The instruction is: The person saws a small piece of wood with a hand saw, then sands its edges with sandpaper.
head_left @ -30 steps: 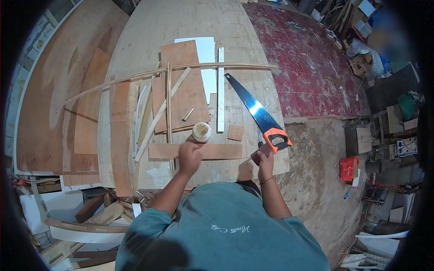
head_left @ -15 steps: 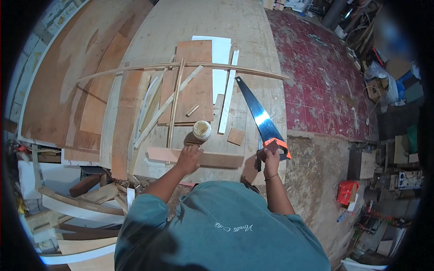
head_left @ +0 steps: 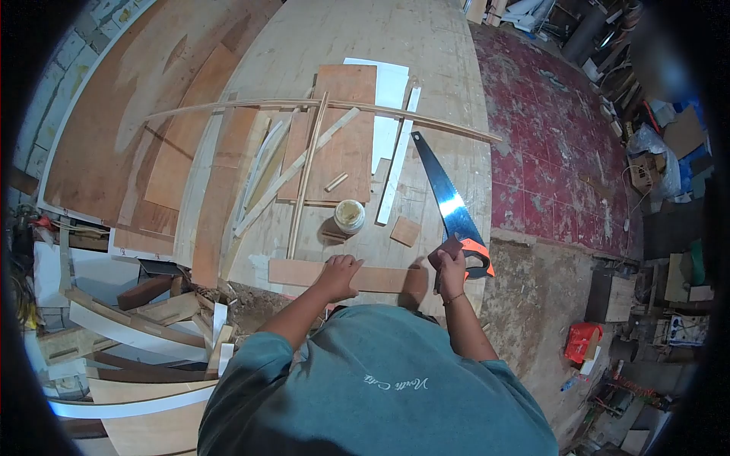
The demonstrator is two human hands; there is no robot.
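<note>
My left hand (head_left: 340, 275) lies flat on a short wooden board (head_left: 300, 272) at the near edge of the plywood worktop (head_left: 426, 61). My right hand (head_left: 452, 270) is closed around a small brown piece (head_left: 443, 247), held just over the board's right end. Beside that hand, a handsaw (head_left: 443, 186) with an orange and black handle lies on the worktop. A small round jar (head_left: 350, 216) with a pale lid stands just beyond the board.
A small square wood offcut (head_left: 405, 231) lies between the jar and the saw. Thin strips (head_left: 304, 171), a long curved lath (head_left: 319, 105), a brown panel (head_left: 346, 129) and a white strip (head_left: 398, 156) cover the worktop's middle. Scrap wood (head_left: 144, 319) is piled lower left; red floor (head_left: 547, 137) lies to the right.
My left hand has left the jar and come down flat onto the short board. My right hand has stayed by the saw handle with the brown piece. The view has shifted a little.
</note>
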